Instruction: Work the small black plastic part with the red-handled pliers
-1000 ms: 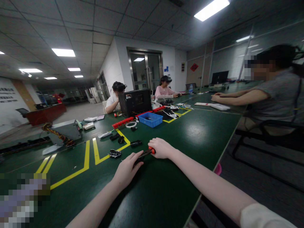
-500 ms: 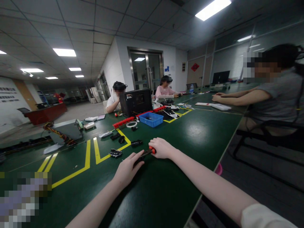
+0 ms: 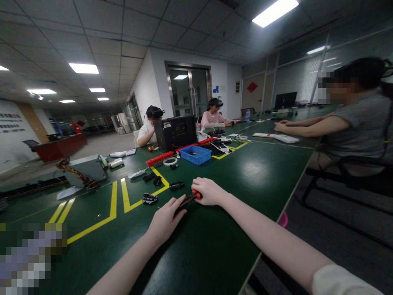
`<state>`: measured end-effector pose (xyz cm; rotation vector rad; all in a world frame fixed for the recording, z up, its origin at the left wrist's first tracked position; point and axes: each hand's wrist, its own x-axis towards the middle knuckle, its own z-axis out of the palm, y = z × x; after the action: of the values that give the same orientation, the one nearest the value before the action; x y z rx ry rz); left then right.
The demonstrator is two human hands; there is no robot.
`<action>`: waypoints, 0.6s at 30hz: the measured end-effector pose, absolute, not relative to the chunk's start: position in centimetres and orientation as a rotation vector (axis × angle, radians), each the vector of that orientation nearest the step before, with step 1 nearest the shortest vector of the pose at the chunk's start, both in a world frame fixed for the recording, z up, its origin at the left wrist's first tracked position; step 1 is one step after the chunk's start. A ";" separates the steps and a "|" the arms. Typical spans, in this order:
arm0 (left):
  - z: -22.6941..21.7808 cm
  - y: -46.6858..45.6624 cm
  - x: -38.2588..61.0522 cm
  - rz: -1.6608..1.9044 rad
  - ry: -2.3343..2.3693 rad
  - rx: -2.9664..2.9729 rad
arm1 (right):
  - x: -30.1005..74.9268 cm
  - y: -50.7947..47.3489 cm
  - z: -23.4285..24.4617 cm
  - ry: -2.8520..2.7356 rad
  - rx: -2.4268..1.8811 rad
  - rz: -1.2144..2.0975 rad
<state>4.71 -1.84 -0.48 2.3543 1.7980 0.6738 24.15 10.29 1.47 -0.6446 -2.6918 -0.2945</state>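
Note:
My right hand [image 3: 210, 191] is closed around the orange-red handles of a pair of pliers [image 3: 190, 198]. Their dark jaws point left, toward my left hand [image 3: 166, 215]. The fingers and thumb of that hand close on something dark beside the jaws, mostly hidden. A thin light tip pokes out left of the knuckles. Both hands are low over the green table [image 3: 215, 241]. Just beyond them lie a black cylindrical piece [image 3: 176, 185] and a crumpled black-and-white piece [image 3: 149, 198].
Past my hands stand a blue tray [image 3: 195, 159], red strips [image 3: 159, 158], a white ring [image 3: 170, 162] and a black computer case [image 3: 176, 133]. On the left is a grey power supply [image 3: 84, 170] with cables. A person [image 3: 359, 123] sits at right; two more sit farther back.
The pliers have turned slightly between my hands, and their jaws show a little more clearly. Both hands stay almost in place.

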 end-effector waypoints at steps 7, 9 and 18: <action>-0.5 -1.9 4.9 0.653 1.838 2.365 | 23.9 10.0 1.6 -2.732 -0.710 -0.300; -0.4 -1.9 4.9 0.649 1.836 2.375 | 23.8 9.9 1.7 -2.738 -0.728 -0.291; -0.2 -2.0 4.8 0.603 1.810 2.425 | 23.8 10.0 1.7 -2.747 -0.728 -0.244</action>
<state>4.82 -2.02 -0.18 2.4248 1.8104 0.6026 23.81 9.98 1.68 -0.7279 -2.7472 -0.2435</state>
